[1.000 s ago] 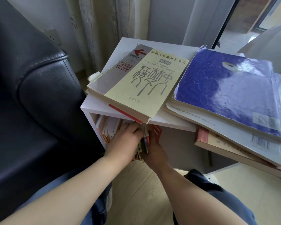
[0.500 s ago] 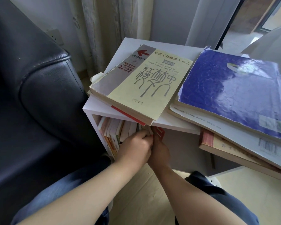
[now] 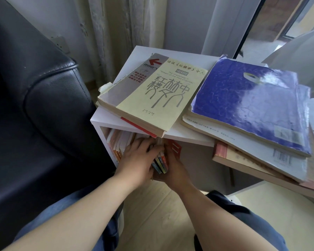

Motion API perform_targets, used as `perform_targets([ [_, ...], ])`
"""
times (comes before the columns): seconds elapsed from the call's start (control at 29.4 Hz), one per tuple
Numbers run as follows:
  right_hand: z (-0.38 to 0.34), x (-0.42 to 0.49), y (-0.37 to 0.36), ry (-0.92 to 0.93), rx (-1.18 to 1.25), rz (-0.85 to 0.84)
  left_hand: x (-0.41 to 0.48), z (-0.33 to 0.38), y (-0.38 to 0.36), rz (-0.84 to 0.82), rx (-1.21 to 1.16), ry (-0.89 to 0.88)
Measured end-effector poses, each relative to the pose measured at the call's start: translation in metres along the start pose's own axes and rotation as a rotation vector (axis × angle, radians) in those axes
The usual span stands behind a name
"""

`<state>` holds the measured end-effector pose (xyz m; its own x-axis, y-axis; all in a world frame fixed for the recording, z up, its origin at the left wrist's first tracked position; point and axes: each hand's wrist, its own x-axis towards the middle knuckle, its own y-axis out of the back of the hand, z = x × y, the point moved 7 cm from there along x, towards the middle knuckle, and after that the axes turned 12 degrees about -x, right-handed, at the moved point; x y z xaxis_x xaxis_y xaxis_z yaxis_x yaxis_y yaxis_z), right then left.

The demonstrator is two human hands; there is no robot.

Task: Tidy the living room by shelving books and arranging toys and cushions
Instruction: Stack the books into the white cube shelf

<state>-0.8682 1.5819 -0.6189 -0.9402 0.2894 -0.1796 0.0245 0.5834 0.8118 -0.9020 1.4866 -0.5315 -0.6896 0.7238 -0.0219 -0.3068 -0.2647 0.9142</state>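
The inside of the shelf (image 3: 188,137) is largely hidden by its top board and by both hands. The fingertips of the left hand (image 3: 138,160) are lost in shadow under that board. The spine titles cannot be read, and the stack under the blue book (image 3: 246,102) is cut off at the right edge.

In the upper compartment, shelved books (image 3: 116,144) are packed upright at the left. Just to their right, at the opening, thin books (image 3: 160,163) are clasped as a bundle between the hands. The left hand is curled against the bundle's left face, and the right hand (image 3: 178,171) is wrapped round its right side and underside.

The bundle is stood on edge with spines turned out toward the person and its long axis roughly upright. A yellow book (image 3: 161,93) is laid flat on top, overhanging the front.
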Motion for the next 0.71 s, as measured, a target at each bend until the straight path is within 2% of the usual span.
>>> perform_targets([
  [0.17,-0.001,-0.005,0.018,-0.018,0.076,-0.005,-0.004,0.002,0.004,0.006,0.017,-0.012],
  [0.27,-0.003,-0.016,0.032,-0.109,0.098,-0.020,-0.010,-0.001,0.005,-0.012,0.002,0.032],
  [0.44,-0.018,-0.045,0.063,-0.116,0.042,0.027,-0.024,0.007,0.025,0.021,-0.153,0.097],
  [0.58,-0.035,-0.077,0.094,-0.130,0.039,0.016,-0.040,0.024,0.055,0.080,-0.211,0.076],
  [0.71,-0.066,-0.102,0.136,-0.006,-0.019,0.131,-0.050,0.046,0.093,0.165,-0.205,0.020],
])
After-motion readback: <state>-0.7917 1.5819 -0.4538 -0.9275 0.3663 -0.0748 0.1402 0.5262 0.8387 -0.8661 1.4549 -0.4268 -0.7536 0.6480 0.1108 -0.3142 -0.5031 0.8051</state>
